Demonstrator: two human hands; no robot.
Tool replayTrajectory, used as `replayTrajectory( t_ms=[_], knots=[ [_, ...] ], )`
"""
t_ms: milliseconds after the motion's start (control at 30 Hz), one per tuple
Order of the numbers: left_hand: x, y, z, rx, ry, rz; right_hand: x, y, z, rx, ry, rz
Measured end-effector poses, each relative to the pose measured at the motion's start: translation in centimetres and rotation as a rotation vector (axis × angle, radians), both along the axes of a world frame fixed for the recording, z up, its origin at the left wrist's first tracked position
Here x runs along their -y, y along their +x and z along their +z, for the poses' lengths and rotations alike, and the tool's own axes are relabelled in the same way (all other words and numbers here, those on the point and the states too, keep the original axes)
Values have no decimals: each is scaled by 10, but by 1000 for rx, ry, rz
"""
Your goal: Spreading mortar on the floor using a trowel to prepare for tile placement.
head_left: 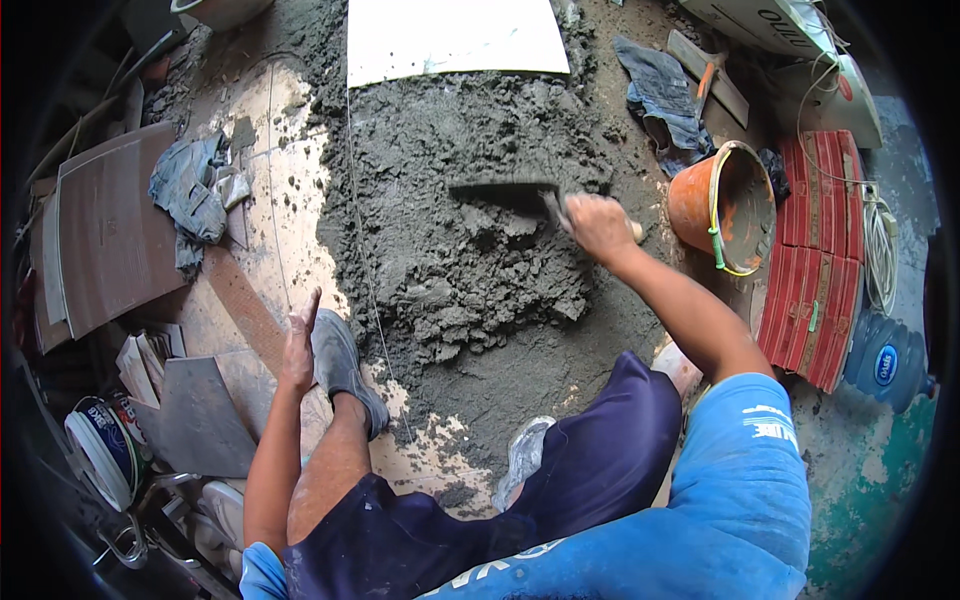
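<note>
My right hand is wrapped round the handle of a trowel. Its dark blade lies against the top of a bed of grey mortar, which is lumpy in front of the blade and smoother toward my feet. Over by my left shoe, my left hand is raised with the fingers stretched out, seen edge-on and holding nothing. A thin string runs lengthwise along the mortar's left side. At the far end, a white tile borders the mortar.
To the right stand an orange bucket, stacked red tile boxes and a blue water jug. Dirty cloths lie beyond the bucket. At left are a crumpled blue cloth, large brown tiles and a paint pail.
</note>
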State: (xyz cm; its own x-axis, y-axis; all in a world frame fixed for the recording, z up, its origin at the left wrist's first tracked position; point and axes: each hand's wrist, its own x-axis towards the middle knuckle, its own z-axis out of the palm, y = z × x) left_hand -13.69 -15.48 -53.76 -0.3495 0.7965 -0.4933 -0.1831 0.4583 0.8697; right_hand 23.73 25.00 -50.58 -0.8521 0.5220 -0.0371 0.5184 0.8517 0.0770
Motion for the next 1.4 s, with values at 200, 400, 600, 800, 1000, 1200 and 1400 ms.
replayTrajectory(
  t_ms=[200,400,600,800,1000,1200,1400],
  knots=[
    [-41,40,36,-124,-101,-176,84,63,41,155,-214,106],
    [-75,127,71,3,-407,-176,45,7,42,-44,-125,-210],
    [-111,215,6,-34,-667,541,90,5,8,78,-193,-46],
    [-125,286,25,549,-587,1295,85,38,51,26,-254,24],
    [-104,296,-7,675,-302,1399,-1,109,68,168,-311,388],
    [-120,279,2,686,-24,1433,-33,-26,34,297,-108,861],
    [-114,265,-7,748,28,1494,28,-185,43,620,-98,996]
  ],
)
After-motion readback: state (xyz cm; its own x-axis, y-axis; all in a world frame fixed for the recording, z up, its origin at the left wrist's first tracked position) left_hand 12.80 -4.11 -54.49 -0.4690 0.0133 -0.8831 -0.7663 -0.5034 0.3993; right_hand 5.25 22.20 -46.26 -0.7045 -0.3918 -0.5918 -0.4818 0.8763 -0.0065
